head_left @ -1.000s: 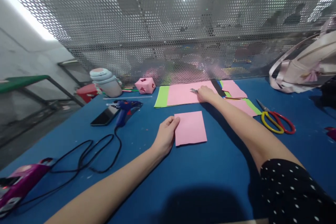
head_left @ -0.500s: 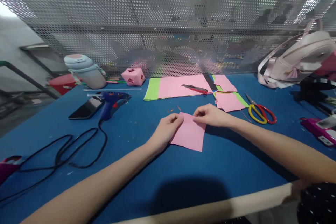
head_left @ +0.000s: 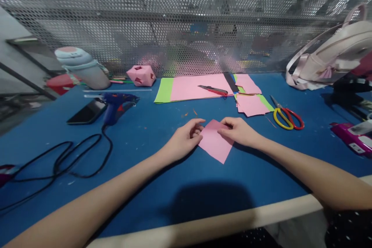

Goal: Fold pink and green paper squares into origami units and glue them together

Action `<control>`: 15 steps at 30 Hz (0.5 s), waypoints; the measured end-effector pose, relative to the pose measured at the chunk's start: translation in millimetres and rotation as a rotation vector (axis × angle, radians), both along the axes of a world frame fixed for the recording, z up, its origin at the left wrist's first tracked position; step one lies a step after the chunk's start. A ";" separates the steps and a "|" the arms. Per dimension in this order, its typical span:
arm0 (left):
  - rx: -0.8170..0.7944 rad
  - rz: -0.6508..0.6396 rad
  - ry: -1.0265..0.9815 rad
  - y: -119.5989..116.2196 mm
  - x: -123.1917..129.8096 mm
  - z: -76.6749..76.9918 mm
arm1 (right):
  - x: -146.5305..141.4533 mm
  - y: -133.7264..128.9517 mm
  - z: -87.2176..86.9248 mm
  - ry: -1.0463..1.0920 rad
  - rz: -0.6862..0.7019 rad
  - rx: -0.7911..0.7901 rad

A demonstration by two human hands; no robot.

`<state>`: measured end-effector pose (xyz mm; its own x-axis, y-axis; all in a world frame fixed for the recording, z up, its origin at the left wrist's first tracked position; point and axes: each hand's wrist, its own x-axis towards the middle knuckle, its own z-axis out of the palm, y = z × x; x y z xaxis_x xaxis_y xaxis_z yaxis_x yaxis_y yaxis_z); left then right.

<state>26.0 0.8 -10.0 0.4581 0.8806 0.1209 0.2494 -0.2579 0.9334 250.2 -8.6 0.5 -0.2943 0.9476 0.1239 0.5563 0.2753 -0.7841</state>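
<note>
A pink square of paper [head_left: 216, 143] lies turned like a diamond over the blue table, one corner pointing toward me. My right hand [head_left: 236, 130] pinches its upper right edge between thumb and fingers. At the left corner is my left hand [head_left: 187, 135], thumb and forefinger apart, the thumb tip touching or very close to the paper. Its other fingers are partly curled behind the thumb. Beyond my hands, a red utility knife [head_left: 213, 90] rests on large pink sheets [head_left: 188, 89]. More cut pink squares [head_left: 251, 105] are stacked to their right.
Red-and-yellow scissors [head_left: 286, 118] lie at right, near a magenta device [head_left: 353, 137] and a pale backpack [head_left: 331, 60]. On the left are a blue glue gun [head_left: 112, 109] with a looped black cord, a phone [head_left: 87, 111], a bottle [head_left: 84, 69] and a pink folded-paper ball [head_left: 142, 75].
The pink square has turned from upright to a diamond and shifted slightly right. My left hand has loosened, its thumb and forefinger spreading. The right hand still pinches the paper.
</note>
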 end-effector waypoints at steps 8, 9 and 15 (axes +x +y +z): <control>0.128 0.144 0.066 2.3 -6.0 3.1 | 10.0 -2.0 -5.7 0.013 -0.027 0.058; 0.194 0.150 0.127 1.5 -6.0 4.2 | 10.3 -2.8 -6.1 0.014 -0.027 0.066; 0.472 0.094 0.505 6.3 -11.2 1.4 | 10.8 -4.5 -11.6 0.012 -0.001 0.096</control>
<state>14.8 7.1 -8.6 0.4834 0.8251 0.2924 0.6648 -0.5633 0.4907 261.1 -13.1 -11.2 -0.2916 0.9314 0.2180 0.5472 0.3494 -0.7606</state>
